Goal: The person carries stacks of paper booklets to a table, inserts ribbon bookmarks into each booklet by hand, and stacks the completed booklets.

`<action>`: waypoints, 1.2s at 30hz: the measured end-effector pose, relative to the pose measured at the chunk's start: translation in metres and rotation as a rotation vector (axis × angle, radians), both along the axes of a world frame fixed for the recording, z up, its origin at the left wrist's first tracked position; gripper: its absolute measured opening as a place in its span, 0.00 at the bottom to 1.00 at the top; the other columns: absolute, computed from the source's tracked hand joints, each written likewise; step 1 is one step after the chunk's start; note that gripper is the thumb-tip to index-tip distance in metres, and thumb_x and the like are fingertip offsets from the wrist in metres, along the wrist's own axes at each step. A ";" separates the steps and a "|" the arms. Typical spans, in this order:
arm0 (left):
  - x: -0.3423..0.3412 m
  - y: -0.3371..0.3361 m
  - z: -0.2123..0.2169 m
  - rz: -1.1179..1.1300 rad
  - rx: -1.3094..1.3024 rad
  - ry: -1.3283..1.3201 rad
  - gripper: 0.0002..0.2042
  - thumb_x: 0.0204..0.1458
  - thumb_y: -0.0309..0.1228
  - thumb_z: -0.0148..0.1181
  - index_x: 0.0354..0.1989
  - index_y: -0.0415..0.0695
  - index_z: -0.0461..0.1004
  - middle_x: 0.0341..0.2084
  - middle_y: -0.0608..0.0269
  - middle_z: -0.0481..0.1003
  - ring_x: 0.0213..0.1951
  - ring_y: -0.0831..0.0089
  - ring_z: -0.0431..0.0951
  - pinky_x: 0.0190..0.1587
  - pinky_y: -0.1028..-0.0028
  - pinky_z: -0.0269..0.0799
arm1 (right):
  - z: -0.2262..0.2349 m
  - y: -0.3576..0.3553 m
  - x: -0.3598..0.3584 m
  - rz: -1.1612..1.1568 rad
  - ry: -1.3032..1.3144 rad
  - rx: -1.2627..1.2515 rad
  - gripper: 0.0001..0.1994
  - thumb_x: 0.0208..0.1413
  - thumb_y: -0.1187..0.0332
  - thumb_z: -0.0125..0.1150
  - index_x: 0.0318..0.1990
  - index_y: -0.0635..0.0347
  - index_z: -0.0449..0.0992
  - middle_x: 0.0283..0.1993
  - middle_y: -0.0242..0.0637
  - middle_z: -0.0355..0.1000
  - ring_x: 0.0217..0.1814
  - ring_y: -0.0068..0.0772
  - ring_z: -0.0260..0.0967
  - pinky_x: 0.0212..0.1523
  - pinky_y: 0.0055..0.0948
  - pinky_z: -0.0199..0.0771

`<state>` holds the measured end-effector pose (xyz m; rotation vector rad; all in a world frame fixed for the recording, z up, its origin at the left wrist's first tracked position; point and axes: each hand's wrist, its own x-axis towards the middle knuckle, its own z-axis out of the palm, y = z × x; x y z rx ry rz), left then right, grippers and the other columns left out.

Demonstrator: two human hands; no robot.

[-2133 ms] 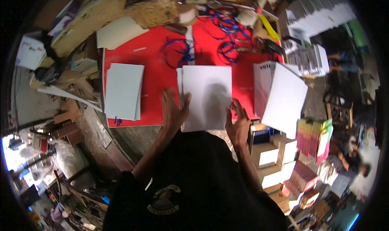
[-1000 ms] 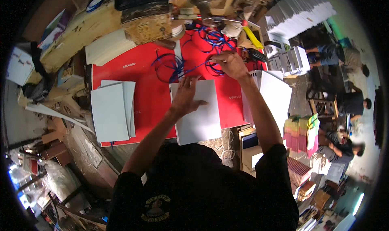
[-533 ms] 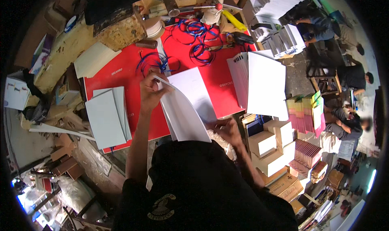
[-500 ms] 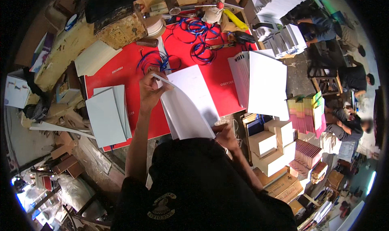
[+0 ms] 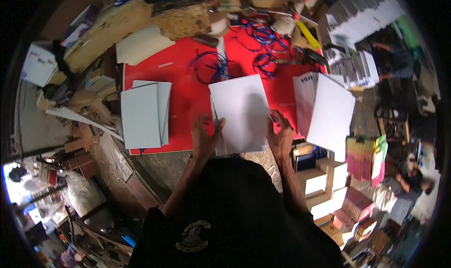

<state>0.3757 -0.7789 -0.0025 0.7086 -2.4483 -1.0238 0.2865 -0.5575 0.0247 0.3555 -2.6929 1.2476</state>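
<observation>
A sheaf of white sheets (image 5: 239, 110) lies on the red tabletop (image 5: 188, 103) in front of me, its long sides running away from me. My left hand (image 5: 205, 135) is beside its left edge, thumb against the paper and fingers loosely apart, slightly blurred. At the opposite edge is my right hand (image 5: 280, 134), its thumb near the paper and its bent fingers spread off it. Neither hand is closed round the sheaf. A few white sheets or boards (image 5: 141, 115) lie on the left, and a larger white stack (image 5: 330, 113) lies on the right.
Coils of blue ribbon (image 5: 213, 66) lie beyond the sheaf, near a yellow-handled tool (image 5: 307, 34). A worn wooden block (image 5: 181, 23) stands at the back. Boxes (image 5: 324, 183) are piled at my right, and several people sit or stand farther off.
The left hand has let go of the lifted top sheet and come down to the sheaf's left side. The raised sheet now lies flat. My right hand has moved up along the right edge.
</observation>
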 end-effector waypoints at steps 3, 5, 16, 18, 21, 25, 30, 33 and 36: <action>0.011 -0.019 0.007 -0.009 0.333 -0.209 0.20 0.53 0.38 0.65 0.46 0.36 0.70 0.35 0.53 0.74 0.39 0.61 0.77 0.36 0.68 0.72 | 0.003 -0.020 0.014 0.156 -0.147 -0.113 0.16 0.50 0.79 0.62 0.48 0.62 0.76 0.37 0.43 0.79 0.37 0.33 0.80 0.38 0.28 0.77; 0.025 -0.050 0.012 0.165 0.227 -0.161 0.14 0.55 0.34 0.64 0.42 0.37 0.74 0.29 0.61 0.76 0.33 0.69 0.77 0.32 0.72 0.71 | 0.002 -0.041 0.017 0.377 -0.288 -0.221 0.14 0.49 0.78 0.64 0.45 0.60 0.78 0.36 0.39 0.80 0.38 0.29 0.79 0.37 0.26 0.76; 0.097 -0.259 0.003 0.284 -0.546 -0.225 0.23 0.43 0.36 0.71 0.48 0.39 0.75 0.41 0.49 0.76 0.45 0.49 0.74 0.50 0.59 0.70 | -0.021 -0.161 -0.147 0.782 0.310 0.288 0.08 0.49 0.70 0.60 0.36 0.51 0.82 0.39 0.36 0.77 0.50 0.41 0.71 0.49 0.43 0.73; 0.014 -0.168 0.032 0.107 -0.387 0.018 0.19 0.45 0.33 0.69 0.45 0.39 0.74 0.46 0.48 0.73 0.50 0.51 0.71 0.53 0.58 0.68 | -0.037 -0.145 -0.172 0.869 0.350 0.345 0.08 0.50 0.67 0.58 0.34 0.51 0.82 0.38 0.35 0.76 0.51 0.39 0.70 0.52 0.42 0.72; -0.050 -0.061 0.031 -0.527 -0.104 -0.020 0.17 0.50 0.35 0.64 0.46 0.41 0.74 0.52 0.51 0.69 0.55 0.54 0.68 0.57 0.57 0.66 | -0.012 -0.147 -0.192 0.856 0.341 0.590 0.07 0.48 0.66 0.59 0.32 0.49 0.83 0.39 0.36 0.77 0.50 0.39 0.72 0.50 0.42 0.74; -0.116 0.015 -0.001 -0.659 -0.342 0.077 0.34 0.46 0.48 0.67 0.56 0.37 0.65 0.55 0.44 0.64 0.57 0.45 0.63 0.60 0.51 0.60 | -0.013 -0.094 -0.225 0.850 0.389 0.642 0.09 0.53 0.67 0.57 0.36 0.43 0.84 0.39 0.29 0.80 0.45 0.35 0.75 0.49 0.37 0.76; -0.114 -0.003 -0.023 -0.745 -0.270 0.154 0.35 0.47 0.49 0.68 0.56 0.37 0.63 0.51 0.45 0.65 0.53 0.48 0.65 0.60 0.54 0.57 | -0.013 -0.068 -0.202 0.591 0.194 0.337 0.09 0.48 0.64 0.61 0.37 0.44 0.84 0.35 0.36 0.80 0.40 0.41 0.77 0.43 0.42 0.77; -0.111 0.000 -0.011 -0.728 -0.030 0.073 0.30 0.47 0.41 0.71 0.52 0.38 0.64 0.48 0.46 0.67 0.52 0.49 0.65 0.55 0.55 0.62 | 0.003 -0.061 -0.183 0.392 -0.041 0.242 0.08 0.48 0.64 0.62 0.36 0.44 0.84 0.35 0.34 0.80 0.40 0.41 0.77 0.43 0.40 0.78; -0.113 0.013 -0.005 -0.722 0.003 0.207 0.31 0.46 0.35 0.72 0.54 0.37 0.61 0.49 0.45 0.69 0.52 0.49 0.68 0.53 0.57 0.67 | 0.009 -0.030 -0.166 0.250 0.009 0.185 0.08 0.49 0.64 0.62 0.36 0.41 0.84 0.35 0.33 0.80 0.38 0.42 0.78 0.41 0.39 0.79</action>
